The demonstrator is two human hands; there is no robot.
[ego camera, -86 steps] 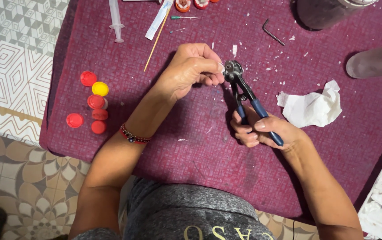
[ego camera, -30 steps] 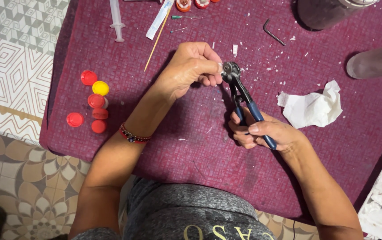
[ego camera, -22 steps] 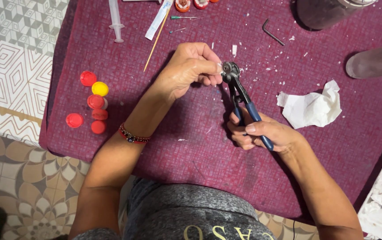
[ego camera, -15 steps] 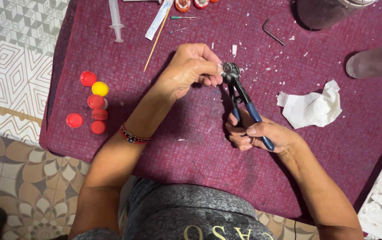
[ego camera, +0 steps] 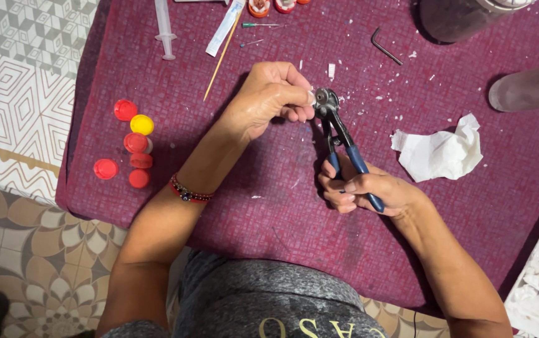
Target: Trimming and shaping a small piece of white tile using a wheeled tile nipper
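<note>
Pliers: blue-handled metal nippers with a round dark steel head (ego camera: 338,128), lying slanted over the middle of the maroon cloth-covered table (ego camera: 269,188), head pointing away from the person, handles running back toward them
Look: steel head is greyish and scuffed, blue grips are slim and spread a little apart at the tail end
Small piece: something tiny and pale (ego camera: 312,97) sits right at the plier head, too small to tell what it really is
Right hand (ego camera: 369,191): fingers wrapped round the blue handles near their ends, squeezing them
Left hand (ego camera: 269,100): fingertips pinched narrow on that pale bit, pressed right up against the plier head
Wrist: red beaded bracelet (ego camera: 188,193) on the left arm
Off to the left: bunch of little red and yellow plastic caps (ego camera: 133,143) near the table edge
Off to the right: crumpled white tissue (ego camera: 441,150), well apart from the hands
Far side: clear plastic syringe (ego camera: 164,28), thin wooden stick (ego camera: 221,57), small bent metal hex key (ego camera: 385,46)
Cloth: white crumbs scattered around the plier head
</note>
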